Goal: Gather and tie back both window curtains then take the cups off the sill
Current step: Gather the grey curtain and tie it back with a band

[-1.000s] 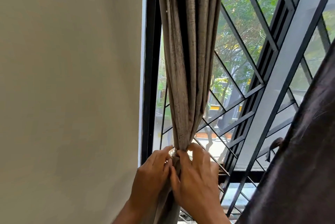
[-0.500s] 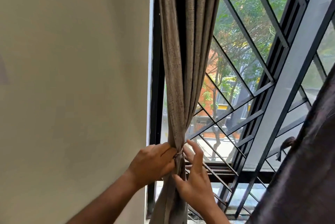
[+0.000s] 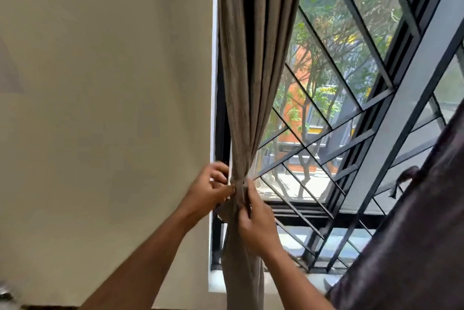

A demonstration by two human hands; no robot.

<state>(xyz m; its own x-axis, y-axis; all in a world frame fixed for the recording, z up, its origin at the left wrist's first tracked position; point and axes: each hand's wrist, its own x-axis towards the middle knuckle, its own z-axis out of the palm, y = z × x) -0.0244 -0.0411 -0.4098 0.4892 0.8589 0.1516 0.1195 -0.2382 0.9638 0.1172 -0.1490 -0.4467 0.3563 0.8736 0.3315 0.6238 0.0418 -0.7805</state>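
1. The grey-brown left curtain [image 3: 247, 88] hangs gathered into a narrow bundle at the left edge of the window, just beside the black window frame [image 3: 221, 133] and the cream wall [image 3: 105, 108].
2. A thin tie [image 3: 239, 182] cinches the bundle at its narrowest point; below it the fabric widens again and falls down past the pale sill [image 3: 315, 280].
3. The left hand [image 3: 209, 190] sits on the wall side of the bundle, its grip closed with curled fingers pinching at the tie, close against the frame's edge.
4. The right hand [image 3: 256, 225] is on the window side, just below the tie, its grip closed on the curtain fabric with the fingers curled into the folds.
5. Both forearms rise from the lower edge of the view and meet at the bundle.
6. To the right of the bundle the glass stands uncovered, crossed by a black diagonal grille [image 3: 326, 159], with trees and an orange building beyond.
7. The dark right curtain [image 3: 411, 247] fills the lower right corner, well apart from the hands; a tie end [image 3: 401, 180] hangs at its upper edge.
8. Cups cannot be made out on the visible stretch of sill.
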